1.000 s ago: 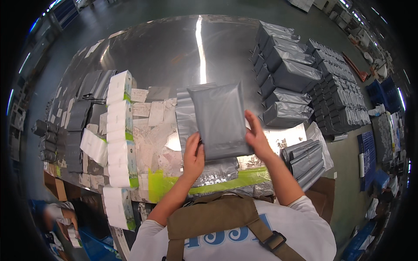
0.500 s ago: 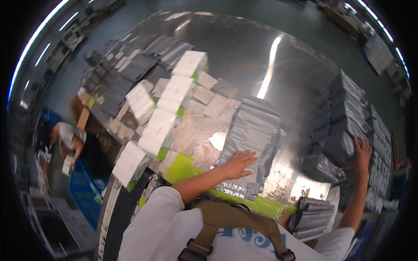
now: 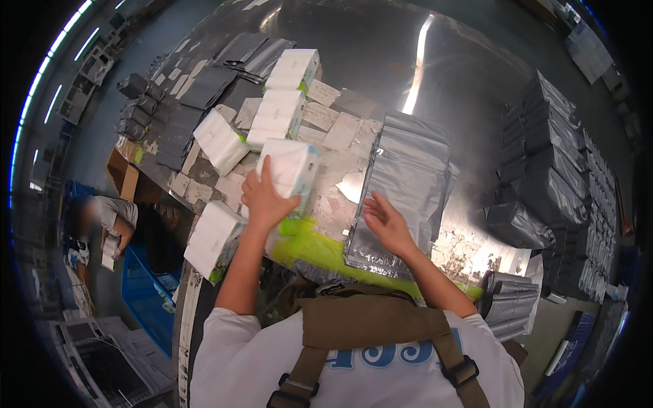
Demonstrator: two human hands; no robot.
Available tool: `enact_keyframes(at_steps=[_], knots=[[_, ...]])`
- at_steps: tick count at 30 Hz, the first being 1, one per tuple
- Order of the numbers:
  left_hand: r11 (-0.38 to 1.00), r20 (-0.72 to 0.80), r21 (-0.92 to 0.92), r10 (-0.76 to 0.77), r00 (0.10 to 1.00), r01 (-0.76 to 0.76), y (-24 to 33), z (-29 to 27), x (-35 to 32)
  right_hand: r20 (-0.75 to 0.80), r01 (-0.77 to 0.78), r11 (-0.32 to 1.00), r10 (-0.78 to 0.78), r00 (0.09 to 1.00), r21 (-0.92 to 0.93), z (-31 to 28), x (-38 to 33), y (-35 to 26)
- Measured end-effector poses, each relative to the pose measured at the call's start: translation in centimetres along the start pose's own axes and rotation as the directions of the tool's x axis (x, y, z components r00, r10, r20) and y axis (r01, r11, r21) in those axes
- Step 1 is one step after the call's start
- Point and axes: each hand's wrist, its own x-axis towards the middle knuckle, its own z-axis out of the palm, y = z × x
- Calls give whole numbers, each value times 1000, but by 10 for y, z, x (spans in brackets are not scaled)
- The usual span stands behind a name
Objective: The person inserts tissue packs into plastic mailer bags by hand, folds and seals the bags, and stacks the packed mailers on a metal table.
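My left hand (image 3: pixel 267 199) grips the near end of a white tissue pack (image 3: pixel 291 162) with a green-and-blue printed side, thumb and fingers spread around it. The pack is tilted against the row of packs behind it. Above a stack of flat grey plastic mailing bags (image 3: pixel 408 170), my right hand (image 3: pixel 384 221) is open and holds nothing; whether it touches the top bag I cannot tell. Farther off in the row are two more tissue packs (image 3: pixel 277 117). Another pack (image 3: pixel 221 141) lies to the left, and one more (image 3: pixel 213 239) sits at the table's near left edge.
Filled grey parcels (image 3: pixel 544 170) are piled high on the right. Rolled grey bags (image 3: pixel 510 299) lie by the near right corner. More flat grey bags (image 3: pixel 204 87) are at the far left. Beyond the left edge, a person (image 3: pixel 115 221) works beside a blue crate (image 3: pixel 146 292).
My left hand has moved from the grey bags to a tissue pack, which is now shifted and tilted. My right hand has left the parcel pile and come over the bags.
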Motion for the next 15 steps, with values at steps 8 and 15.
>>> enact_keyframes(at_steps=[8, 15], knots=[[537, -82, -661, 642, 762, -524, 91, 74, -68, -555, 9, 997, 36, 831, 79, -76, -59, -4], [384, -35, -195, 917, 397, -903, 109, 183, -33, -746, -64, 995, -19, 666, -82, -112, -167, 23]])
